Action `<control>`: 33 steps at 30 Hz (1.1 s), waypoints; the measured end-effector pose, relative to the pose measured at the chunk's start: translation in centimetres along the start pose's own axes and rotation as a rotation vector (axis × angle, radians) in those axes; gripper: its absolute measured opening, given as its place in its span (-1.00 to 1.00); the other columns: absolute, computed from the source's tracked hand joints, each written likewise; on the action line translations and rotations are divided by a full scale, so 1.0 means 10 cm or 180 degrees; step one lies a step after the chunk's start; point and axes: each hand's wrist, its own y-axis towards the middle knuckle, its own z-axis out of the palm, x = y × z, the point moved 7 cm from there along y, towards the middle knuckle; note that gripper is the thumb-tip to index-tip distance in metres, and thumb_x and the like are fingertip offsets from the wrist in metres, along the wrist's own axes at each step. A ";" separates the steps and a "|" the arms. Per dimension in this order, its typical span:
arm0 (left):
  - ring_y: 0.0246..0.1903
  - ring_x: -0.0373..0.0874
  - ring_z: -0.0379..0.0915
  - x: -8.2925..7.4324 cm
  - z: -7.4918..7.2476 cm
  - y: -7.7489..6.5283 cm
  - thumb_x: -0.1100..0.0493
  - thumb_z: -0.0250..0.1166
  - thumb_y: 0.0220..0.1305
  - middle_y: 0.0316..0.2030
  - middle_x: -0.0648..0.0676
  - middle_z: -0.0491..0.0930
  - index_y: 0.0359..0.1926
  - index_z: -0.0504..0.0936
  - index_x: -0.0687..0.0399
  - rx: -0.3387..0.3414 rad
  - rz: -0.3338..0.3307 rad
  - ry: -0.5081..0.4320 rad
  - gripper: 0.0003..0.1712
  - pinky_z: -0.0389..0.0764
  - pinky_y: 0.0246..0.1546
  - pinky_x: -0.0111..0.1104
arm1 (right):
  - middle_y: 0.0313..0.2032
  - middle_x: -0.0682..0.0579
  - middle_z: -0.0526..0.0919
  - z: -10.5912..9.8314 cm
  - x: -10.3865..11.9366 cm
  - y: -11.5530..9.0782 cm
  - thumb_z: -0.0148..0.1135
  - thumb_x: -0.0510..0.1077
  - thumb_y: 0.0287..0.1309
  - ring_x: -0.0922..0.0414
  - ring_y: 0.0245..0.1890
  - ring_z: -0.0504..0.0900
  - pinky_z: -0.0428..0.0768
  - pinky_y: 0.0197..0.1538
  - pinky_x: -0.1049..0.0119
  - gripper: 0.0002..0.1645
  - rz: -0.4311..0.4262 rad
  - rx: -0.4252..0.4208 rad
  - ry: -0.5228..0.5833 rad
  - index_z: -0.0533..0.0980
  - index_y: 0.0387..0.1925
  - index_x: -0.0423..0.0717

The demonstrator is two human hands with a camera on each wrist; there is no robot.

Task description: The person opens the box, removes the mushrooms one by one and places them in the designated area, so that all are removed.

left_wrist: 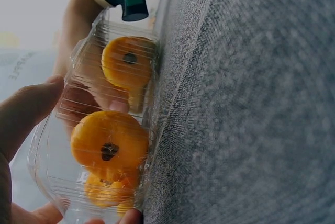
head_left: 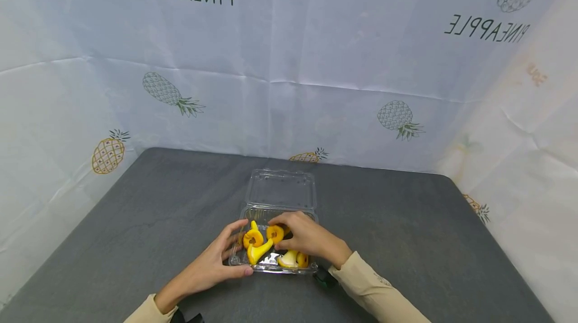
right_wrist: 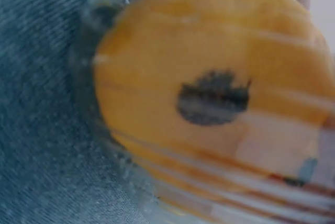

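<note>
Right hand [head_left: 311,235] first, folks: it is pinching a yellow-orange gourd with a dark-spotted round end [head_left: 274,234], the thumb pressing from the near side and the fingertips from the far side, right above the middle of a clear plastic hinged box [head_left: 289,271]. Whether that gourd is touching the floor of the box, these views are not telling. Over on the other flank, the left hand [head_left: 209,263] is gripping the box's left end, its thumb lying along the near rim and its fingers wrapping the far side, thumb and fingers standing wide apart. Inside, it is getting crowded! A round orange gourd with a short yellow neck [head_left: 253,237] is sitting by the left fingers, a bright yellow gourd with a long slim neck [head_left: 256,254] is lying just nearer, its neck pointing up toward the pinched one, and in the near right corner a yellow gourd with a pale neck [head_left: 287,259] is nestling beside a deeper orange gourd [head_left: 302,260]. Behind all this, the transparent lid [head_left: 282,190] is lying folded back on a dark grey table [head_left: 384,222], while a white cloth printed with pineapples [head_left: 338,62] is hanging beyond.
</note>
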 end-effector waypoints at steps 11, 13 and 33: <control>0.47 0.42 -0.05 0.00 0.00 0.00 0.07 0.46 0.17 0.54 0.25 -0.08 0.51 0.00 0.05 -0.0027 -0.0027 0.0020 0.05 0.29 0.40 0.14 | 0.01 0.09 0.67 -0.17 0.06 -0.11 0.46 0.00 0.11 0.25 -0.11 0.60 0.65 0.03 0.30 -0.42 -0.0073 -0.0360 -0.0064 0.57 0.17 -0.07; 0.47 0.42 -0.06 0.00 0.00 0.00 0.07 0.46 0.17 0.54 0.25 -0.08 0.51 0.00 0.05 -0.0032 -0.0039 0.0023 0.05 0.29 0.41 0.15 | 0.02 0.07 0.67 -0.19 0.06 -0.14 0.46 -0.03 0.11 0.22 -0.09 0.62 0.67 0.03 0.33 -0.41 -0.0053 -0.0405 0.0057 0.56 0.17 -0.10; 0.49 0.39 -0.06 0.01 -0.01 0.01 0.05 0.48 0.16 0.55 0.21 -0.08 0.50 0.02 -0.02 -0.0090 -0.0108 0.0054 0.05 0.26 0.41 0.18 | 0.06 0.09 0.67 -0.39 -0.05 -0.50 0.44 0.02 0.13 0.17 -0.05 0.66 0.69 0.05 0.28 -0.38 -0.0040 -0.1024 0.0515 0.53 0.20 -0.10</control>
